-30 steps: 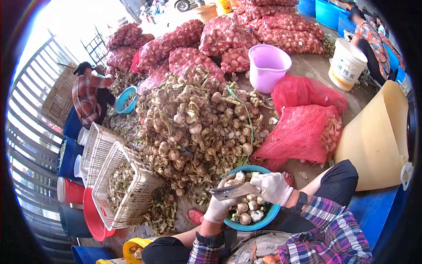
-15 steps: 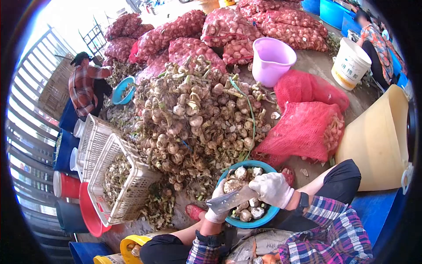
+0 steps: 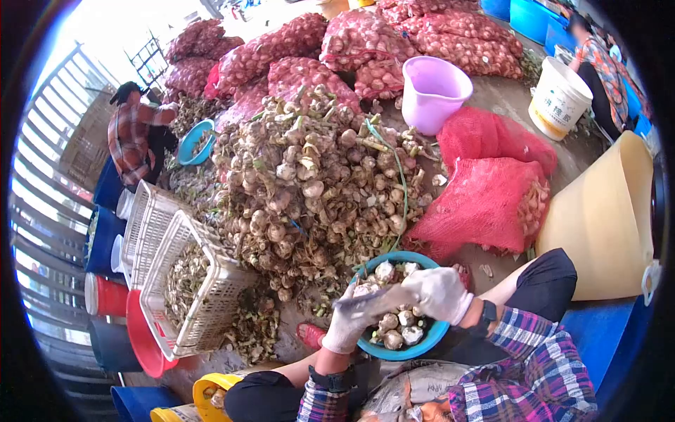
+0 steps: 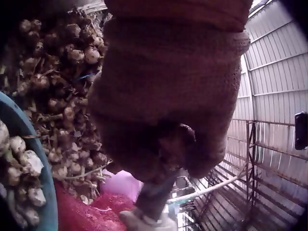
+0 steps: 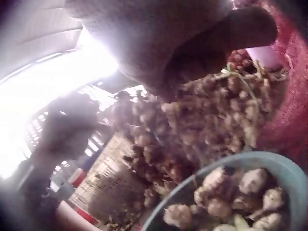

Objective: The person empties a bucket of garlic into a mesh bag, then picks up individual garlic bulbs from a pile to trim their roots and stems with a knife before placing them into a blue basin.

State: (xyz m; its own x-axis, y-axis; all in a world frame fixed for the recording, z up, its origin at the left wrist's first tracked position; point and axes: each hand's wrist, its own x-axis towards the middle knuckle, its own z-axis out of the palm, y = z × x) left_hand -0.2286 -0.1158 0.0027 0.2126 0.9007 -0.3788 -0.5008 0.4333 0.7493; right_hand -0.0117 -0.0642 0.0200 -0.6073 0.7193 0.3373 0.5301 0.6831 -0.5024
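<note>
In the head view my gloved left hand [image 3: 348,325] is at the left rim of a blue-green basin [image 3: 444,329]. Its fingers curl round a garlic bulb [image 4: 175,147], mostly hidden in the dark of the glove in the left wrist view. My gloved right hand [image 3: 439,294], over the basin's right side, grips a broad-bladed knife [image 3: 383,301], blurred by motion. The blade [image 4: 156,195] points at the left hand and overlaps the bulb's lower end in the left wrist view. Trimmed garlic bulbs [image 3: 392,339] lie in the basin below.
A large heap of untrimmed garlic [image 3: 316,190] rises ahead. White crates [image 3: 218,302] stand left, red mesh sacks [image 3: 478,204] and a cream tub [image 3: 598,225] right. A purple bucket [image 3: 436,98] is farther back. Another person [image 3: 132,137] sits at far left.
The knife blade was sharp and tilted below the left hand's fingers; now it is blurred and higher. The left hand has turned and risen slightly. The view has shifted a little.
</note>
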